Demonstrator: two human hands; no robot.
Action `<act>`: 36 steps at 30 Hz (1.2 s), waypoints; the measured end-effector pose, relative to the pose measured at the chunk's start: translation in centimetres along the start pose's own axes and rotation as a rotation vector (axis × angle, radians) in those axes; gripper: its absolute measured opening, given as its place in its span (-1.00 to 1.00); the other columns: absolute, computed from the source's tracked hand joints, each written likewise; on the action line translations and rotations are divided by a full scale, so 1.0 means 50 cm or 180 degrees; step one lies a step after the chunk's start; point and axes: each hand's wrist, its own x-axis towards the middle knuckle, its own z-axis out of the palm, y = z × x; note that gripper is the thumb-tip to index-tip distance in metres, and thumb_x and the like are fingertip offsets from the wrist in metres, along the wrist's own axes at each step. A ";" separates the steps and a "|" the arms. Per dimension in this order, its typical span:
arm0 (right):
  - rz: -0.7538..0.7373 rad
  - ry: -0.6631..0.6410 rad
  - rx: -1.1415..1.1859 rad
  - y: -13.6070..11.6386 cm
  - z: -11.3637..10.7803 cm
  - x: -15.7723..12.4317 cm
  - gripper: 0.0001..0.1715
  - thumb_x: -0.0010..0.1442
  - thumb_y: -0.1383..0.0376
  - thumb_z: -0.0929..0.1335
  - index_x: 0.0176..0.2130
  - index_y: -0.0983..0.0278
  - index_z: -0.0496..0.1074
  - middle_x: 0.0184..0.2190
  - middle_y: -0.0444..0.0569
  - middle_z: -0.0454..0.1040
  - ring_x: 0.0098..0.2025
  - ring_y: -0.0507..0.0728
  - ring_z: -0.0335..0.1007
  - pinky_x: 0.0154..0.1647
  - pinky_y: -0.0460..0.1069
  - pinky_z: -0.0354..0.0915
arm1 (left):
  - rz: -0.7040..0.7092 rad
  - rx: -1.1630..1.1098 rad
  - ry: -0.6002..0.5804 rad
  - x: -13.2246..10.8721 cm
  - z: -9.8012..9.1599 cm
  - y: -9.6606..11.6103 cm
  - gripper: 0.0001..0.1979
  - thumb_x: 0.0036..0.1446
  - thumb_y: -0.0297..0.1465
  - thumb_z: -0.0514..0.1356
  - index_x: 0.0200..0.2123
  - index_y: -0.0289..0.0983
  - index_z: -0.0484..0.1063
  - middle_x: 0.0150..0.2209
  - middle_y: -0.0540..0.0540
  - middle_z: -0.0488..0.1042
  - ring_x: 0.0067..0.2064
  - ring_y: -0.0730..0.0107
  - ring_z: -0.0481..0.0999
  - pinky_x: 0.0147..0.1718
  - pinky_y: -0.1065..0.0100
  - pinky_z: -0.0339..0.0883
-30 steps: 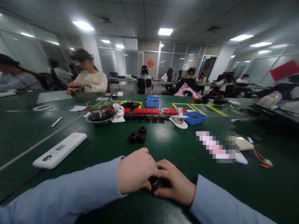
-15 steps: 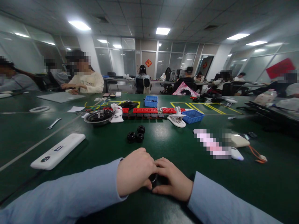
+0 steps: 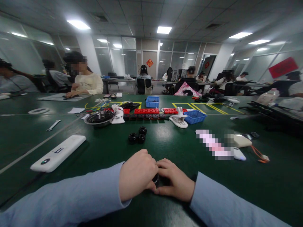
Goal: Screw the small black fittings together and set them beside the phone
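Note:
My left hand (image 3: 136,174) and my right hand (image 3: 176,182) meet low on the green table (image 3: 165,145), both in light blue sleeves. Their fingers are curled around a small black round part (image 3: 155,178), which shows only as a sliver between them. Beyond my hands lie three black ring-shaped parts (image 3: 137,135) in a loose cluster, apart from both hands.
A white flat device (image 3: 58,153) lies to the left. A metal bowl of cables (image 3: 99,118), red and black blocks (image 3: 146,113), a white clamp (image 3: 179,119) and two blue baskets (image 3: 195,116) stand further back. A white mouse (image 3: 239,154) lies right. Other people sit at the far left.
My hands have stayed closed on the small black part and have drawn slightly tighter together. The view has shifted a little; the person at the left has lowered both hands to the table.

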 end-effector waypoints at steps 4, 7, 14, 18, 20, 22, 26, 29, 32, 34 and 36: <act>-0.0029 0.0032 -0.0014 -0.001 0.001 0.001 -0.56 -0.03 0.10 0.44 -0.16 0.25 0.45 -0.16 0.05 0.41 -0.08 0.19 0.26 -0.03 0.12 0.15 | -0.0031 0.0122 0.0094 -0.001 0.007 0.000 -0.65 -0.12 -0.12 0.33 -0.46 -0.32 0.51 -0.46 -0.09 0.52 -0.37 0.22 0.49 -0.36 0.28 0.13; -0.0014 0.0032 -0.0033 -0.002 0.001 0.000 -0.59 -0.04 0.10 0.44 -0.21 0.26 0.45 -0.17 0.04 0.41 -0.10 0.19 0.26 -0.03 0.12 0.16 | -0.0065 0.0182 0.0183 -0.003 0.012 0.000 -0.62 -0.13 -0.09 0.32 -0.48 -0.34 0.51 -0.48 -0.09 0.51 -0.39 0.24 0.49 -0.35 0.28 0.13; 0.0006 0.0030 -0.0038 -0.007 -0.003 0.001 -0.63 -0.04 0.12 0.45 -0.25 0.27 0.46 -0.16 0.02 0.42 -0.10 0.18 0.26 -0.05 0.11 0.16 | -0.0158 0.0349 0.0224 0.002 0.030 0.002 -0.55 -0.08 -0.03 0.26 -0.51 -0.36 0.49 -0.50 -0.12 0.52 -0.43 0.24 0.49 -0.35 0.27 0.14; 0.0017 0.0008 -0.0048 -0.007 -0.003 0.001 -0.61 -0.04 0.12 0.44 -0.22 0.26 0.46 -0.14 0.03 0.41 -0.09 0.19 0.25 -0.04 0.11 0.16 | -0.0173 0.0387 0.0424 0.006 0.040 0.003 -0.53 -0.09 0.01 0.24 -0.57 -0.33 0.46 -0.55 -0.12 0.49 -0.46 0.25 0.48 -0.33 0.26 0.15; 0.0025 -0.0001 -0.0057 -0.007 -0.003 0.001 -0.61 -0.04 0.12 0.44 -0.21 0.26 0.46 -0.14 0.03 0.41 -0.08 0.19 0.25 -0.04 0.12 0.16 | -0.0195 0.0357 0.0500 0.007 0.044 0.003 -0.53 -0.06 0.02 0.21 -0.60 -0.32 0.44 -0.56 -0.12 0.48 -0.47 0.26 0.47 -0.33 0.26 0.15; 0.0041 -0.0016 -0.0056 -0.007 -0.003 0.001 -0.59 -0.05 0.13 0.45 -0.20 0.26 0.46 -0.13 0.03 0.41 -0.08 0.19 0.25 -0.03 0.12 0.16 | -0.0227 0.0316 0.0536 0.008 0.049 0.002 -0.51 -0.02 0.03 0.18 -0.61 -0.31 0.43 -0.56 -0.12 0.47 -0.47 0.26 0.47 -0.32 0.25 0.16; 0.0103 -0.0081 -0.0072 -0.008 -0.004 0.002 -0.53 -0.07 0.12 0.46 -0.15 0.24 0.45 -0.10 0.02 0.40 -0.05 0.20 0.24 -0.01 0.13 0.15 | -0.0311 0.0211 0.0623 0.012 0.055 -0.002 -0.48 0.03 0.05 0.11 -0.59 -0.31 0.43 -0.56 -0.14 0.47 -0.47 0.25 0.47 -0.33 0.23 0.17; 0.0119 -0.0112 -0.0134 -0.007 -0.004 0.002 -0.53 -0.07 0.12 0.46 -0.16 0.26 0.45 -0.09 0.03 0.39 -0.04 0.20 0.23 0.00 0.13 0.14 | -0.0396 0.0184 0.0541 0.014 0.049 -0.001 -0.48 0.02 0.04 0.12 -0.56 -0.34 0.46 -0.55 -0.16 0.48 -0.48 0.23 0.48 -0.36 0.23 0.18; 0.0083 -0.0113 -0.0143 -0.006 -0.004 0.001 -0.59 -0.07 0.12 0.46 -0.23 0.27 0.47 -0.09 0.03 0.40 -0.05 0.20 0.24 -0.01 0.12 0.16 | -0.0554 0.0245 0.0300 0.013 0.035 0.005 -0.47 0.02 0.03 0.13 -0.54 -0.37 0.49 -0.52 -0.20 0.50 -0.45 0.17 0.49 -0.37 0.23 0.20; 0.0060 -0.0104 -0.0110 -0.006 -0.005 0.001 -0.60 -0.07 0.12 0.46 -0.24 0.28 0.47 -0.10 0.03 0.40 -0.06 0.20 0.25 -0.02 0.12 0.17 | -0.0658 0.0260 0.0171 0.012 0.028 0.009 -0.45 0.05 0.04 0.09 -0.51 -0.38 0.50 -0.50 -0.22 0.51 -0.43 0.13 0.50 -0.38 0.21 0.21; 0.0078 -0.0116 -0.0088 -0.008 -0.007 0.001 -0.57 -0.06 0.12 0.46 -0.21 0.28 0.47 -0.10 0.05 0.40 -0.06 0.20 0.25 -0.02 0.13 0.17 | -0.0748 0.0259 0.0149 0.012 0.028 0.012 -0.42 0.08 0.05 0.05 -0.50 -0.38 0.51 -0.50 -0.23 0.51 -0.43 0.12 0.50 -0.40 0.21 0.22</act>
